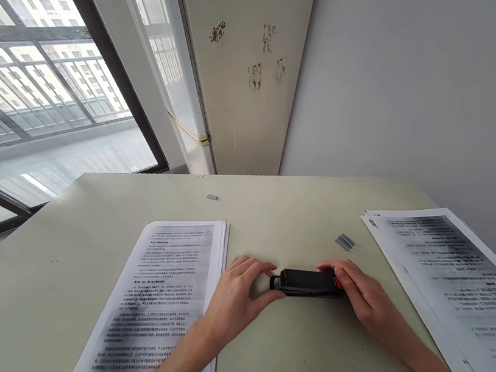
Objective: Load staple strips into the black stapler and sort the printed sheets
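Observation:
A black stapler [311,282] lies on its long side across the table between my two hands. My right hand [359,294] is closed on its right end, where a small red part shows by the thumb. My left hand [240,292] curves around the other end, thumb at the near edge and fingertips at the far edge, with a gap between the palm and the stapler. Behind the right hand are grey staple strips [344,242] lying side by side.
A stack of printed sheets [169,286] lies to the left, partly under my left forearm. More printed sheets [459,289] are at the right by the wall. A small grey staple strip [212,197] sits near the far edge of the pale table [84,237]. Windows stand at left.

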A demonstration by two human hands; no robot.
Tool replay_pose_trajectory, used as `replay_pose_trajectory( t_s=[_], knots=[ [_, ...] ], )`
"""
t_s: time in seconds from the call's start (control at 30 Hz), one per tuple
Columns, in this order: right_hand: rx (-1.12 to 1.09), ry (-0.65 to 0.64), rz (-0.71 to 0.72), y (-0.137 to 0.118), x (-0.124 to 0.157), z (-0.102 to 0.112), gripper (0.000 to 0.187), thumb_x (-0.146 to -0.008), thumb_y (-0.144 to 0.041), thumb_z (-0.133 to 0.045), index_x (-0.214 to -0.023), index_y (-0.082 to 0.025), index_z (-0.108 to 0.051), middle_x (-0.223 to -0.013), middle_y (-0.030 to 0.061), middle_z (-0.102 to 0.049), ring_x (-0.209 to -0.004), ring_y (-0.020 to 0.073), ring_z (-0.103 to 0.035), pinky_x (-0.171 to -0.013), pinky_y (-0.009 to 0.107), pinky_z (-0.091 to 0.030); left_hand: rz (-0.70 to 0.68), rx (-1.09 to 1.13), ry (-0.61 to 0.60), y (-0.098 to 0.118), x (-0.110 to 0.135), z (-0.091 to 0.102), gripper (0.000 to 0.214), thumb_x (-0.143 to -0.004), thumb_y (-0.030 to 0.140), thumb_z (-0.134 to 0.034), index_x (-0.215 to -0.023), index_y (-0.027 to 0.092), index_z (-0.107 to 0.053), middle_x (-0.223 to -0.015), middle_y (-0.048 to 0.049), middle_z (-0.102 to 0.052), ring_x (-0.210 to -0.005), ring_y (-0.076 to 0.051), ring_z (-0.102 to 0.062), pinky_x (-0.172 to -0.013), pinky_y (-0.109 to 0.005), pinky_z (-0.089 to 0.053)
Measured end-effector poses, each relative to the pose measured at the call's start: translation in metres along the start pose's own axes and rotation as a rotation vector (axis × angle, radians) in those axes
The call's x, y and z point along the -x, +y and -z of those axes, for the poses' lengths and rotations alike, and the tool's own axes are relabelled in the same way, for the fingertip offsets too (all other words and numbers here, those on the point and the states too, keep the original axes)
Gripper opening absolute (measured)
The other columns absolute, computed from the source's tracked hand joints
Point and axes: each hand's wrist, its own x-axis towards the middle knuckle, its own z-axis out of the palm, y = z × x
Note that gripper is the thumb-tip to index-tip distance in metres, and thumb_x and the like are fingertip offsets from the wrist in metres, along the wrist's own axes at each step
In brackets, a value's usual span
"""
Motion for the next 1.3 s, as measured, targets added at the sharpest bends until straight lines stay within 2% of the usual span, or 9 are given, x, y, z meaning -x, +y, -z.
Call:
replay_pose_trajectory(
  t_s=[0.27, 0.53, 0.6, 0.73, 0.83, 1.03, 1.17, 1.23, 1.3],
  knots=[
    [0.014, -0.002, 0.017, 0.0, 0.0, 0.0, 0.048, -0.11, -0.057, -0.035, -0.116, -0.028, -0.073, -0.118, 0.008, -0.075, -0.104, 0.0273, -0.07, -0.091, 0.036, -0.057, -0.018, -0.014, 0.03, -0.002, 0.001, 0.0, 0.024, -0.09, 0.035, -0.083, -0.111, 0.027, -0.074, -0.102, -0.0002, -0.08, -0.095, -0.023, -0.071, -0.086, -0.04, -0.056],
    [-0.011, -0.002, -0.023, 0.0, 0.002, 0.002, 0.052, -0.11, -0.059, -0.033, -0.12, -0.026, -0.071, -0.126, 0.0084, -0.074, -0.112, 0.0277, -0.069, -0.097, 0.036, -0.056, -0.027, -0.006, 0.036, -0.001, 0.0, 0.0, 0.016, -0.091, 0.032, -0.082, -0.105, 0.026, -0.078, -0.102, 0.0002, -0.08, -0.094, -0.022, -0.071, -0.085, -0.039, -0.057],
    [0.007, -0.038, 0.0, -0.001, 0.002, 0.004, 0.049, -0.108, -0.062, -0.039, -0.122, -0.028, -0.07, -0.126, 0.0079, -0.073, -0.111, 0.0278, -0.07, -0.096, 0.037, -0.056, -0.031, -0.004, 0.035, -0.001, 0.0, -0.001, 0.014, -0.092, 0.033, -0.082, -0.103, 0.026, -0.078, -0.101, -0.0003, -0.08, -0.094, -0.022, -0.071, -0.085, -0.039, -0.057],
    [0.11, -0.095, 0.104, -0.007, 0.001, 0.004, 0.04, -0.096, -0.061, -0.066, -0.122, -0.031, -0.07, -0.121, 0.007, -0.074, -0.112, 0.0308, -0.067, -0.097, 0.042, -0.055, -0.031, -0.001, 0.039, -0.003, 0.0, -0.002, 0.012, -0.093, 0.034, -0.08, -0.102, 0.026, -0.078, -0.101, -0.0015, -0.08, -0.094, -0.023, -0.071, -0.085, -0.04, -0.057],
    [0.12, -0.101, 0.138, -0.012, -0.001, 0.003, 0.032, -0.099, -0.056, -0.064, -0.115, -0.03, -0.071, -0.114, 0.008, -0.075, -0.107, 0.031, -0.067, -0.094, 0.044, -0.055, -0.03, 0.009, 0.042, -0.002, 0.0, -0.002, 0.012, -0.094, 0.036, -0.078, -0.102, 0.027, -0.079, -0.101, -0.0023, -0.079, -0.094, -0.023, -0.071, -0.086, -0.04, -0.057],
    [-0.015, -0.111, 0.012, -0.018, -0.001, 0.004, 0.041, -0.1, -0.063, -0.057, -0.11, -0.026, -0.071, -0.094, 0.0039, -0.074, -0.085, 0.0249, -0.067, -0.074, 0.033, -0.054, -0.043, 0.023, -0.022, 0.002, -0.002, 0.001, 0.019, -0.1, 0.043, -0.069, -0.101, 0.026, -0.077, -0.099, -0.0039, -0.079, -0.095, -0.023, -0.072, -0.087, -0.039, -0.057],
    [-0.163, -0.087, -0.053, -0.024, 0.001, 0.003, 0.043, -0.1, -0.065, -0.057, -0.103, -0.024, -0.071, -0.09, 0.0018, -0.072, -0.081, 0.022, -0.066, -0.07, 0.029, -0.053, -0.018, 0.087, -0.105, 0.005, -0.002, 0.003, 0.018, -0.1, 0.041, -0.07, -0.1, 0.025, -0.076, -0.097, -0.0028, -0.08, -0.091, -0.022, -0.072, -0.084, -0.036, -0.056],
    [-0.218, -0.053, -0.095, -0.027, 0.002, 0.002, 0.046, -0.097, -0.068, -0.058, -0.1, -0.024, -0.071, -0.089, 0.0028, -0.073, -0.082, 0.0231, -0.067, -0.07, 0.03, -0.055, 0.037, 0.139, -0.135, 0.008, -0.003, 0.005, 0.018, -0.099, 0.041, -0.07, -0.1, 0.025, -0.077, -0.099, -0.0023, -0.08, -0.088, -0.02, -0.072, -0.079, -0.033, -0.056],
    [-0.27, -0.036, -0.166, -0.029, 0.002, 0.001, 0.049, -0.096, -0.07, -0.059, -0.098, -0.023, -0.07, -0.087, 0.0036, -0.073, -0.077, 0.0227, -0.068, -0.063, 0.03, -0.055, 0.113, 0.175, -0.178, 0.012, -0.004, 0.009, 0.024, -0.103, 0.044, -0.063, -0.104, 0.025, -0.078, -0.095, -0.0019, -0.08, -0.077, -0.018, -0.07, -0.067, -0.029, -0.054]
  ],
)
